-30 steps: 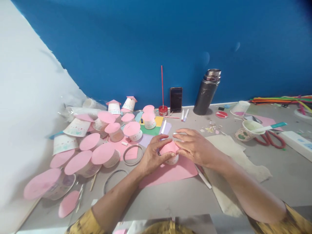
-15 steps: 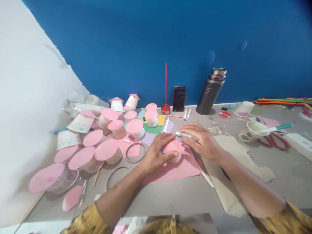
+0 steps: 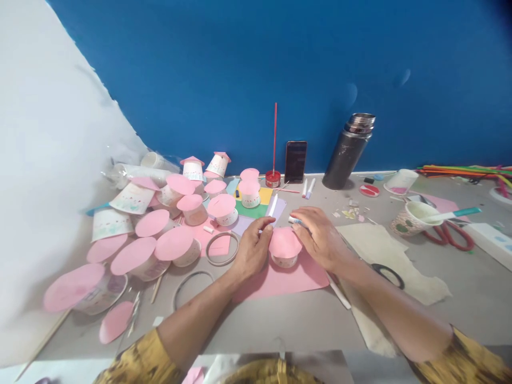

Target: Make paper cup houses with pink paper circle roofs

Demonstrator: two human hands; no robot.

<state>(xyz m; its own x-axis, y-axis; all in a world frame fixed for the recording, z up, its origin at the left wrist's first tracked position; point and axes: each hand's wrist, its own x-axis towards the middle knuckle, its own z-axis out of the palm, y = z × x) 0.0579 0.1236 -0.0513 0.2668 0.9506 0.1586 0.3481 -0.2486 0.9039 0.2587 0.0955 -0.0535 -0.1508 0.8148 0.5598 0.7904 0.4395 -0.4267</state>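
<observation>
A small paper cup (image 3: 284, 261) with a round pink paper disc (image 3: 285, 242) on top stands between my hands. At the disc's left edge, the fingers of my left hand (image 3: 253, 249) are closed, thumb and forefinger pinching the rim. My right hand (image 3: 322, 240) has its thumb and forefinger at the right edge of the same disc. Just behind the right fingertips lies a white tube (image 3: 295, 220), partly hidden by them. Under the cup is a sheet of pink paper (image 3: 276, 285).
Several cups with pink discs (image 3: 174, 244) crowd the left side. Tape rings (image 3: 222, 248) lie beside my left hand. Behind stand a phone (image 3: 295, 161) and a dark flask (image 3: 349, 152). To the right are a cloth (image 3: 384, 256), a patterned cup (image 3: 408, 217) and red-handled scissors (image 3: 458, 237).
My left hand has slid left off the top of the disc to its edge, uncovering the disc and cup. My right hand has moved slightly left, up against the disc.
</observation>
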